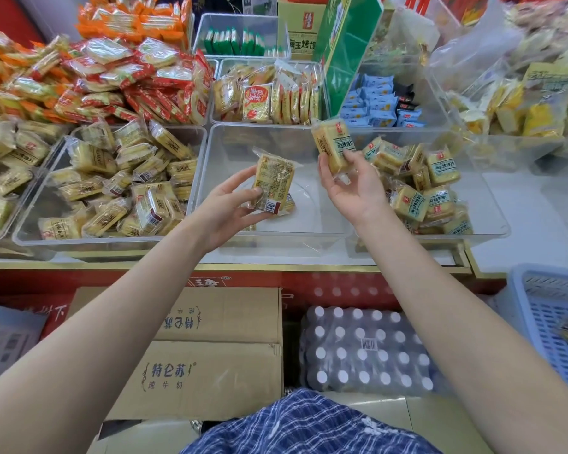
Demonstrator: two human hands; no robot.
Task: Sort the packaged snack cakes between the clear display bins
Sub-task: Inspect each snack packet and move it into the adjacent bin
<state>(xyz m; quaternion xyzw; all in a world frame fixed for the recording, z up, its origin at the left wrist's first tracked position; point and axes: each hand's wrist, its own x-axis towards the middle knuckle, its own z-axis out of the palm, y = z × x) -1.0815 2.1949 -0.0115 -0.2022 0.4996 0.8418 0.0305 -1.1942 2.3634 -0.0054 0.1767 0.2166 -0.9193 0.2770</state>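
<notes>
A clear left bin [30, 221] is heaped with yellow wrapped snack cakes. Over the nearly bare middle bin [309, 231], the left hand [230, 208] pinches a yellow cake packet [274, 181], barcode side showing, long axis running near to far. Further right, the right hand [351, 185] grips a blue-labelled cake packet [333, 145], upright and tilted slightly left, beside the right bin [492, 224] of matching packets.

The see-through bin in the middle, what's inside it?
The middle bin looks nearly empty: one snack pack shows, mostly covered by the pack the left hand holds.
</notes>
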